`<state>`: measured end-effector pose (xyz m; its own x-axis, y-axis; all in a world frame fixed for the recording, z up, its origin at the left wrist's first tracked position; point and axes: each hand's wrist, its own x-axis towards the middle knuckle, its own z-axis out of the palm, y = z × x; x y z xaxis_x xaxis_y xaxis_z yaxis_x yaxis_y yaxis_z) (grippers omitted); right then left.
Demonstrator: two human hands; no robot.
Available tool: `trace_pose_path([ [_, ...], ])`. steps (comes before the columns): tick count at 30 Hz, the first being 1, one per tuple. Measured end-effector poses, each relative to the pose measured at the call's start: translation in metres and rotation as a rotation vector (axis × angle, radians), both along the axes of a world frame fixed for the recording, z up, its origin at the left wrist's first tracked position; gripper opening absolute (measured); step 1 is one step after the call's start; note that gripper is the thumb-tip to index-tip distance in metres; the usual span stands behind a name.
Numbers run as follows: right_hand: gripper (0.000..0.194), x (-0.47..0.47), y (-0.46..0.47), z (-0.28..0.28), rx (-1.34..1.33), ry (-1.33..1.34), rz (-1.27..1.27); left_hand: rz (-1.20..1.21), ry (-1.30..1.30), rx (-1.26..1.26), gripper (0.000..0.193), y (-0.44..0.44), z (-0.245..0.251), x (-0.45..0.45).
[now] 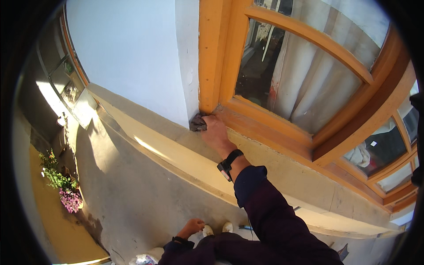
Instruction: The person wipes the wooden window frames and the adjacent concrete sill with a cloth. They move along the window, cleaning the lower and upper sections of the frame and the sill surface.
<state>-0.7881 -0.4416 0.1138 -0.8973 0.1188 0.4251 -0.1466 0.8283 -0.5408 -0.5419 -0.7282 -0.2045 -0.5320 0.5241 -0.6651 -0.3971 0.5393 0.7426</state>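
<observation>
My right hand presses a crumpled dark cloth into the corner where the sill, the white wall end and the orange wooden window frame meet. The palm side is hidden. Under that hand runs a tan plastered ledge, with the frame's bottom rail just behind it. My left hand hangs low in front of my body, over the floor, fingers loosely curled. Nothing shows in it, but its inner side is hidden. It touches neither the wall nor the ledge.
White curtains hang behind the glass. Potted flowers stand along the low yellow wall at left. By my shoes lies a blue object, too small to tell. A plastic bag sits at the bottom edge. An open window sash juts out far left.
</observation>
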Motion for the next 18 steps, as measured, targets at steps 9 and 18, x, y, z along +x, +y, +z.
trace_pose_path([
  [9, 0.025, 0.026, -0.023, 0.007, 0.019, -0.224, 0.393, -0.121, -0.016, -0.014, 0.035, 0.043, 0.005, 0.011],
  [18, 0.020, 0.108, -0.062, -0.014, -0.068, -0.165, 0.466, -0.205, -0.020, -0.044, 0.041, 0.072, 0.026, -0.012],
])
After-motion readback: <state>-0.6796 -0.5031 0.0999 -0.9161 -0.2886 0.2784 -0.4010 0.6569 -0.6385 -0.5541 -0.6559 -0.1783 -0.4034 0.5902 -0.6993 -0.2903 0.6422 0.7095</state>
